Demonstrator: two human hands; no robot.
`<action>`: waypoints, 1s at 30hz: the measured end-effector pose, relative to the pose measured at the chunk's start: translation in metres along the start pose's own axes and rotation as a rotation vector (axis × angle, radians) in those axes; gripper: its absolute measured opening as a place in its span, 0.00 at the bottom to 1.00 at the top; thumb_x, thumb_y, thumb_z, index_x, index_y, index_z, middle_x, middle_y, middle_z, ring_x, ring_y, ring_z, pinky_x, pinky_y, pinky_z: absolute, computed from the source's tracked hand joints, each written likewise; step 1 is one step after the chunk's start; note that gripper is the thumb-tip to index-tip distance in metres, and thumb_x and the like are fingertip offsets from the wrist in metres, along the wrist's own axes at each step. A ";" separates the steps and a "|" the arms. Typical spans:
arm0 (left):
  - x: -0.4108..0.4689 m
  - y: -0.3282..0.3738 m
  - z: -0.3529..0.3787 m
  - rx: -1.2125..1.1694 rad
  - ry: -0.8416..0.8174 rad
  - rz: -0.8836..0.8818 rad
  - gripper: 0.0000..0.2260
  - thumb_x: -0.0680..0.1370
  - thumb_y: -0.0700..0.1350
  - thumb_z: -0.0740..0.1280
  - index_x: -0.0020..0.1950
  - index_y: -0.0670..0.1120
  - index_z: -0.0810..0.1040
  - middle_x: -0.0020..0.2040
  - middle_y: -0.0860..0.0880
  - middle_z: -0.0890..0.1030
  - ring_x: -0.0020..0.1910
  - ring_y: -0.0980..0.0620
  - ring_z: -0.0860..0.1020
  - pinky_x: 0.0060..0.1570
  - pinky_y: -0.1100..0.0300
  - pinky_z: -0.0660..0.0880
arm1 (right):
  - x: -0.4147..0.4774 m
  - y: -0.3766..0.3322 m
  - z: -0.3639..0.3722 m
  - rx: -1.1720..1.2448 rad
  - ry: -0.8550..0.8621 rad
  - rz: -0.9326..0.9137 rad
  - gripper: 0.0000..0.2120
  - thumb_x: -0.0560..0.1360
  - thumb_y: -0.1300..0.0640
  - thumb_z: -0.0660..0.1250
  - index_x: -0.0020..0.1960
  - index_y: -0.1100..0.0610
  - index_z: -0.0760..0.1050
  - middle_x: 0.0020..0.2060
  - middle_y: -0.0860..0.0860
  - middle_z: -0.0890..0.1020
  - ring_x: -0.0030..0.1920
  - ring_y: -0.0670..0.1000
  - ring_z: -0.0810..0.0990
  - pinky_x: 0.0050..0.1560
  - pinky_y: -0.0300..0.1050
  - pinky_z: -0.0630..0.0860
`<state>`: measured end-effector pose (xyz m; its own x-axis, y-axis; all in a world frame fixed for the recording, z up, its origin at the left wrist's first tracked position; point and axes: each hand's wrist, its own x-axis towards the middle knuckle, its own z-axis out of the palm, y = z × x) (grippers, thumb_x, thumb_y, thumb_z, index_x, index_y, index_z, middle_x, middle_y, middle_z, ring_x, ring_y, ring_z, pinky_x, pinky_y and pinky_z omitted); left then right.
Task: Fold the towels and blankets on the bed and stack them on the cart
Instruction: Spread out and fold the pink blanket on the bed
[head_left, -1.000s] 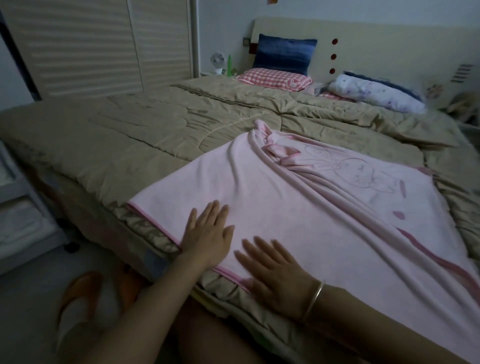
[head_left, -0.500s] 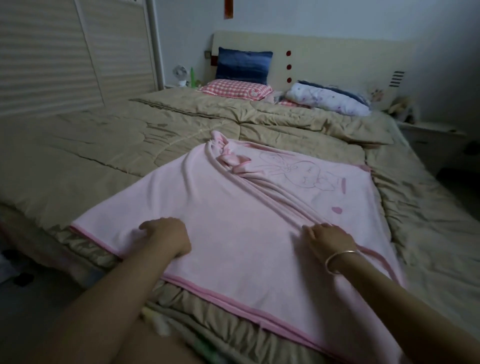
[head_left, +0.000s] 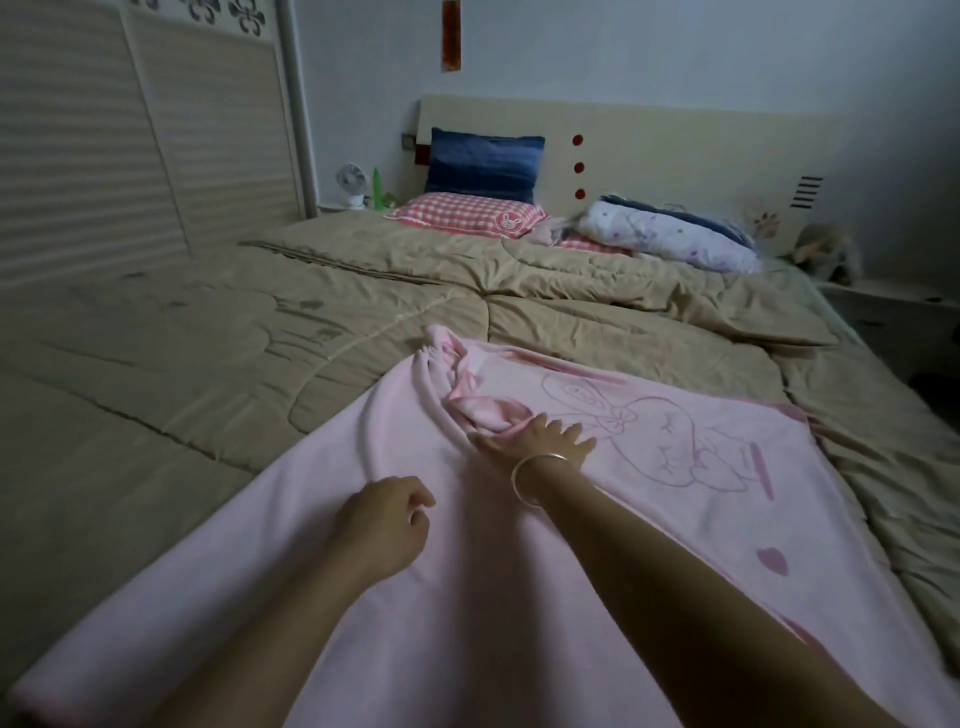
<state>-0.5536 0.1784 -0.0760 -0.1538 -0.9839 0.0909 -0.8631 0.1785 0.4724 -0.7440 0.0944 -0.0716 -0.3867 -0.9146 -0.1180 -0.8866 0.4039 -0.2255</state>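
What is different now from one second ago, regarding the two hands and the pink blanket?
The right hand slid from the near edge up to the bunched fold, where it lies spread flat. The left hand also moved forward and curled; whether it grips cloth is unclear. The pink blanket stayed spread on the quilt, still bunched.

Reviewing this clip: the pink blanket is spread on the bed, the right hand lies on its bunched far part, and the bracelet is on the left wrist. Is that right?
Not quite. The bracelet is on the right wrist, not the left. The head view shows it just behind the right hand, whose fingers lie on the bunched far part of the pink blanket spread on the bed.
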 end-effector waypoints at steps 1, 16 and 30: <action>0.009 -0.003 -0.003 0.000 0.008 -0.019 0.11 0.77 0.44 0.63 0.57 0.53 0.79 0.56 0.54 0.81 0.56 0.53 0.79 0.55 0.61 0.73 | 0.010 -0.005 0.004 -0.025 0.017 0.001 0.51 0.64 0.23 0.54 0.74 0.58 0.61 0.73 0.59 0.64 0.75 0.64 0.54 0.71 0.64 0.46; 0.136 0.142 0.075 -0.131 -0.048 0.162 0.17 0.78 0.43 0.62 0.66 0.53 0.73 0.65 0.54 0.76 0.64 0.53 0.74 0.63 0.57 0.70 | 0.191 0.222 -0.160 0.489 0.139 0.066 0.14 0.81 0.55 0.58 0.51 0.65 0.77 0.52 0.60 0.79 0.58 0.59 0.75 0.55 0.40 0.68; 0.191 0.195 0.157 0.167 -0.186 0.189 0.22 0.72 0.46 0.64 0.66 0.54 0.72 0.63 0.52 0.74 0.62 0.50 0.72 0.60 0.59 0.69 | 0.224 0.332 -0.101 0.468 -0.024 0.200 0.47 0.50 0.18 0.64 0.53 0.54 0.78 0.44 0.52 0.82 0.44 0.51 0.80 0.44 0.41 0.77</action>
<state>-0.8265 0.0241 -0.1044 -0.3908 -0.9205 -0.0056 -0.8757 0.3699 0.3104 -1.1506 0.0214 -0.0749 -0.5261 -0.8203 -0.2242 -0.5849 0.5404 -0.6049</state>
